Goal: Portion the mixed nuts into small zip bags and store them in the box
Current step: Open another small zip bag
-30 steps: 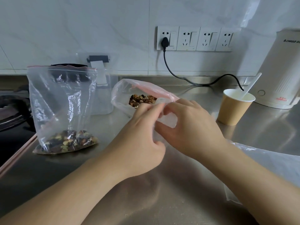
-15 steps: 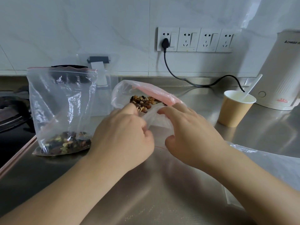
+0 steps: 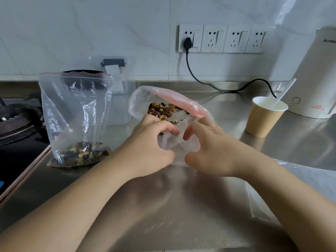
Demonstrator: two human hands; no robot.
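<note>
Step in hand: opening a small zip bag [image 3: 179, 142], empty so far, mid-counter [image 3: 163, 206]. Left hand [image 3: 151, 142] and right hand [image 3: 209, 148] each pinch one side of its mouth, fingers curled on the film. Big nut bag [image 3: 163, 104] lies open just behind; filled zip bag [image 3: 76, 113] stands at left. Next likely: spread the mouth wide, then scoop nuts with the spoon in the paper cup [image 3: 263, 119], far right.

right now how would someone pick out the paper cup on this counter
Start at the tall white appliance at the right end of the steel counter. The paper cup stands just left of it. It is the only tan, opaque container here, with a white spoon leaning inside.
</note>
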